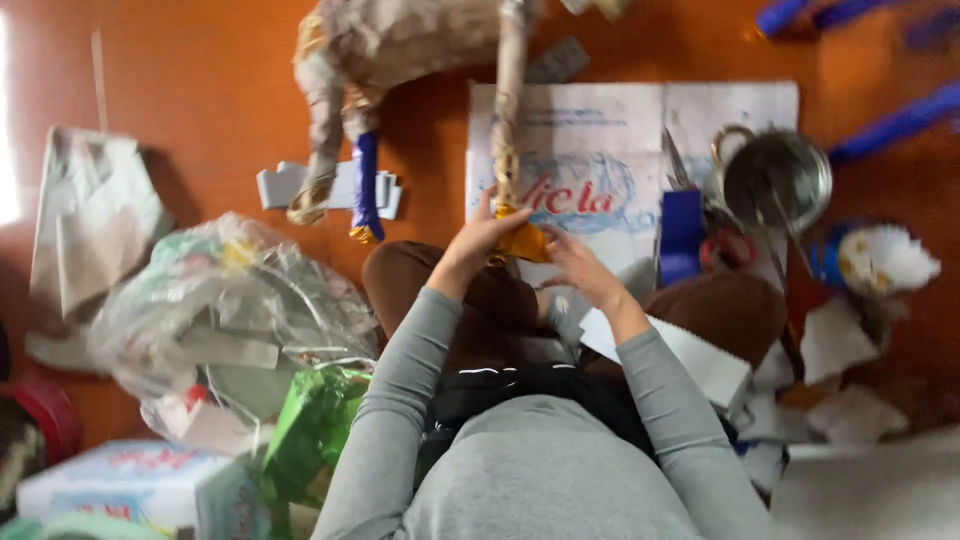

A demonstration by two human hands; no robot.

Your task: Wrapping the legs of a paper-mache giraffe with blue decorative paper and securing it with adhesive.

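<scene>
A papier-mâché animal figure (400, 40) stands on the orange floor in front of me, its legs wrapped in paper strips. My left hand (480, 240) and my right hand (580, 265) meet at the foot of its nearest leg (510, 110). Both hands hold a piece of shiny gold paper (525, 243) wrapped around that foot. Another leg carries a blue band with a gold tip (365, 190). A white sheet of paper (690, 355) lies across my right forearm and lap.
A printed white sack (620, 130) lies on the floor under the figure. Scissors (730, 245), a metal bowl (778, 178) and a blue card (683, 235) sit at right. A clear plastic bag of scraps (220, 310), a green bag (315, 425) and a box (130, 485) lie at left.
</scene>
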